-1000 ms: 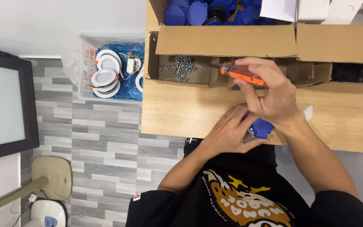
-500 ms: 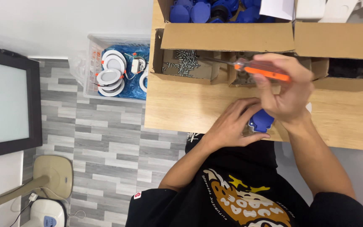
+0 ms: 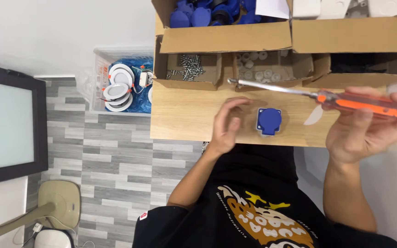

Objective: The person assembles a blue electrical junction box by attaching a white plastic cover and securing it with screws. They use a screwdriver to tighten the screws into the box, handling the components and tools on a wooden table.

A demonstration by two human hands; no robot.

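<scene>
top boxes (image 3: pixel 226 39): cut by frame edge | screws (image 3: pixel 187 66): probably screws (too small) | right hand (image 3: pixel 368 128): partly off-frame

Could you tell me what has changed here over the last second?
Both hands let go of the blue socket, which now lies alone on the wooden table. The right hand swung the orange screwdriver away rightward; the left hand opened beside the socket. The cardboard boxes stayed put.

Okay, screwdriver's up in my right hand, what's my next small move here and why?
Probably reach the open left hand into the small cardboard box of silver screws: the blue plastic socket cover lies free on the wooden table, and the orange-handled screwdriver is raised.
</scene>
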